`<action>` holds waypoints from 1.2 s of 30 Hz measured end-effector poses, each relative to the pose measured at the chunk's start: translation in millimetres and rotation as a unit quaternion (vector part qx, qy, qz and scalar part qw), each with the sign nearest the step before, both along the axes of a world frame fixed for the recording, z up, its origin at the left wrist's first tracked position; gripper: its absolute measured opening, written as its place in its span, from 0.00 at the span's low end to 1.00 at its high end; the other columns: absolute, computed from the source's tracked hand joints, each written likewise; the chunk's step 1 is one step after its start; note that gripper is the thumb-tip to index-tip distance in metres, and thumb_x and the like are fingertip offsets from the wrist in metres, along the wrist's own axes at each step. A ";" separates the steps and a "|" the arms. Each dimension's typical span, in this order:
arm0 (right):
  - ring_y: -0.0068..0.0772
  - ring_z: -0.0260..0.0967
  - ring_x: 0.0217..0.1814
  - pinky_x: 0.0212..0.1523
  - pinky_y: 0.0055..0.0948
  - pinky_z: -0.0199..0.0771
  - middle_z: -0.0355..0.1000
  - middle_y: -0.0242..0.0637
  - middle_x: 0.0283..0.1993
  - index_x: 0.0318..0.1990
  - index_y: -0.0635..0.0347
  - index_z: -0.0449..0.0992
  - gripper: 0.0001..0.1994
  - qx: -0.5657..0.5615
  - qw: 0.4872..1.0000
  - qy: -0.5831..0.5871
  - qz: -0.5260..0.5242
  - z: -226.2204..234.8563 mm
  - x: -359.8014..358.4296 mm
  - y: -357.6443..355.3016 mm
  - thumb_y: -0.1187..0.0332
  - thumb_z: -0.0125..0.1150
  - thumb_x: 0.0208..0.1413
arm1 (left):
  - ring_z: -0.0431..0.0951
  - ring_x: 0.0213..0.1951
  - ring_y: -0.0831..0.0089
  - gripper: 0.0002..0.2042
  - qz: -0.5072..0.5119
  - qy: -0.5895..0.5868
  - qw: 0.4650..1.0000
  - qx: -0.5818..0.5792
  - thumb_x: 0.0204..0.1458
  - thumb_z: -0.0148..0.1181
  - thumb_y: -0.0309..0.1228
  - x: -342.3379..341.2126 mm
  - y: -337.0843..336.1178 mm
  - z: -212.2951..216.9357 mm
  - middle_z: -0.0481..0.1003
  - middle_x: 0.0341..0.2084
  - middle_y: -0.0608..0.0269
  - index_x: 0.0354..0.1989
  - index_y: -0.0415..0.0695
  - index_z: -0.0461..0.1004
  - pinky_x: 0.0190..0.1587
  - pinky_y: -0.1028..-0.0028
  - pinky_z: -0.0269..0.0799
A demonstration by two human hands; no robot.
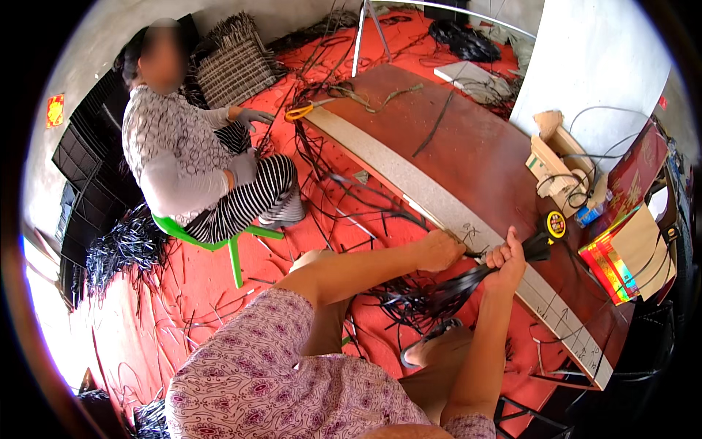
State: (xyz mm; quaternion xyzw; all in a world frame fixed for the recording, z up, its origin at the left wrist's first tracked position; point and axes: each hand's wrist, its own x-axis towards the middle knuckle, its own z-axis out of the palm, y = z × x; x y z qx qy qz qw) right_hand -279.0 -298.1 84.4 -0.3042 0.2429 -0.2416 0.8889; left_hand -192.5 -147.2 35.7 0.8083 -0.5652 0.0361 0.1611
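Observation:
My right hand (504, 262) is wrapped round a bundle of black strips (457, 293) at the near edge of the table (479, 161). The loose ends fan out below and to the left, over the red floor. Just left of it, my left hand (439, 251) is closed in a fist by the same edge. What it holds, if anything, is hidden; thin dark strands pass close to it. Beyond my right hand, a round yellow and black tape measure (556, 224) is on the table beside the dark end of the bundle.
A co-worker (183, 154) in gloves sits on a green stool (234, 252) at left. Orange-handled scissors (298, 113) lie at the table's far left corner. Torn cardboard (563, 157) and an open box (621, 256) are at right. Strips litter the red floor (219, 293).

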 end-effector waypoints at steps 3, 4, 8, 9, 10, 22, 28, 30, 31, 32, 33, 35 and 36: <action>0.15 0.45 0.14 0.15 0.20 0.46 0.48 0.19 0.17 0.40 0.56 0.75 0.07 -0.007 1.000 0.009 0.004 3.1 1.2 3.3 0.69 0.58 0.54 | 0.77 0.25 0.53 0.09 0.000 -0.010 1.000 -0.012 0.49 0.50 0.33 2.1 0.3 -10.3 0.74 0.18 0.51 0.24 0.40 0.70 0.28 0.58 0.71; 0.15 0.45 0.14 0.15 0.20 0.46 0.48 0.19 0.17 0.40 0.57 0.75 0.07 -0.011 1.000 0.007 0.006 3.4 2.0 3.0 0.68 0.58 0.54 | 0.77 0.25 0.53 0.09 -0.004 -0.010 1.000 -0.012 0.49 0.50 0.33 2.2 -0.4 -7.7 0.73 0.17 0.51 0.24 0.40 0.70 0.28 0.59 0.71; 0.14 0.45 0.14 0.15 0.19 0.47 0.48 0.18 0.17 0.40 0.56 0.75 0.07 -0.017 1.000 0.000 0.018 1.6 1.9 3.4 0.67 0.59 0.55 | 0.77 0.24 0.54 0.09 -0.012 -0.002 1.000 -0.022 0.49 0.50 0.33 3.6 -1.1 -5.5 0.73 0.16 0.51 0.24 0.40 0.70 0.27 0.59 0.71; 0.14 0.45 0.14 0.15 0.19 0.47 0.48 0.18 0.17 0.40 0.56 0.75 0.07 -0.016 1.000 0.003 0.019 2.2 2.2 4.1 0.67 0.59 0.55 | 0.77 0.23 0.54 0.09 -0.013 0.001 1.000 -0.028 0.49 0.51 0.33 4.3 -1.2 -7.0 0.73 0.16 0.51 0.24 0.40 0.71 0.27 0.59 0.71; 0.13 0.45 0.14 0.15 0.19 0.47 0.48 0.18 0.17 0.40 0.55 0.75 0.07 -0.016 1.000 0.007 0.020 3.0 2.6 4.6 0.66 0.60 0.55 | 0.77 0.23 0.54 0.09 -0.012 0.000 0.999 -0.032 0.49 0.51 0.33 4.4 -1.2 -6.6 0.73 0.16 0.52 0.24 0.40 0.71 0.27 0.60 0.71; 0.14 0.46 0.13 0.14 0.19 0.47 0.49 0.19 0.16 0.39 0.56 0.74 0.07 -0.015 0.999 0.005 0.029 0.6 4.7 7.4 0.66 0.60 0.55 | 0.74 0.18 0.55 0.08 -0.025 -0.020 0.995 -0.094 0.45 0.54 0.31 6.6 -1.3 -13.2 0.69 0.11 0.53 0.21 0.41 0.67 0.21 0.61 0.68; 0.14 0.46 0.13 0.15 0.20 0.46 0.49 0.19 0.16 0.41 0.57 0.74 0.08 -0.016 0.999 0.016 0.028 1.7 5.2 10.3 0.66 0.60 0.55 | 0.75 0.18 0.56 0.08 -0.023 -0.022 0.995 -0.090 0.44 0.55 0.32 6.7 -0.8 -13.1 0.69 0.11 0.53 0.21 0.41 0.67 0.21 0.61 0.68; 0.14 0.46 0.13 0.15 0.20 0.46 0.49 0.19 0.16 0.42 0.57 0.74 0.09 -0.015 0.999 0.022 0.027 1.4 5.3 10.9 0.66 0.60 0.55 | 0.75 0.18 0.56 0.08 -0.020 -0.025 0.996 -0.077 0.44 0.55 0.32 6.1 -0.4 -12.4 0.69 0.11 0.54 0.21 0.41 0.67 0.22 0.61 0.69; 0.14 0.46 0.14 0.15 0.20 0.46 0.49 0.19 0.16 0.42 0.57 0.74 0.10 -0.015 0.999 0.023 0.027 0.8 5.6 10.9 0.66 0.60 0.55 | 0.75 0.18 0.56 0.08 -0.020 -0.023 0.997 -0.076 0.44 0.55 0.32 6.1 -0.3 -12.0 0.69 0.11 0.54 0.21 0.41 0.67 0.22 0.61 0.69; 0.14 0.46 0.14 0.15 0.20 0.46 0.49 0.19 0.16 0.43 0.58 0.74 0.10 -0.015 0.999 0.025 0.027 0.5 5.9 10.9 0.66 0.60 0.55 | 0.75 0.19 0.56 0.08 -0.021 -0.020 0.997 -0.074 0.44 0.55 0.32 6.1 -0.3 -11.6 0.69 0.11 0.54 0.21 0.42 0.67 0.22 0.61 0.69; 0.14 0.46 0.14 0.16 0.20 0.46 0.49 0.19 0.16 0.41 0.57 0.74 0.09 -0.016 0.999 0.023 0.028 0.5 6.0 11.0 0.66 0.60 0.55 | 0.75 0.19 0.56 0.08 -0.021 -0.018 0.997 -0.072 0.44 0.56 0.32 6.2 -0.3 -11.2 0.69 0.11 0.54 0.21 0.42 0.67 0.22 0.62 0.69; 0.15 0.46 0.14 0.16 0.20 0.46 0.49 0.19 0.16 0.38 0.57 0.74 0.07 -0.018 0.999 0.019 0.030 0.9 6.0 11.8 0.66 0.60 0.55 | 0.75 0.19 0.56 0.08 -0.023 -0.012 0.997 -0.073 0.45 0.56 0.33 6.0 -0.1 -10.3 0.70 0.11 0.54 0.22 0.41 0.67 0.22 0.61 0.69; 0.15 0.46 0.14 0.16 0.20 0.45 0.49 0.19 0.16 0.37 0.57 0.74 0.06 -0.019 0.999 0.020 0.030 1.4 6.1 12.1 0.66 0.60 0.55 | 0.75 0.19 0.55 0.09 -0.025 -0.009 0.997 -0.073 0.45 0.56 0.33 6.1 -0.2 -9.9 0.70 0.11 0.54 0.22 0.41 0.67 0.22 0.61 0.69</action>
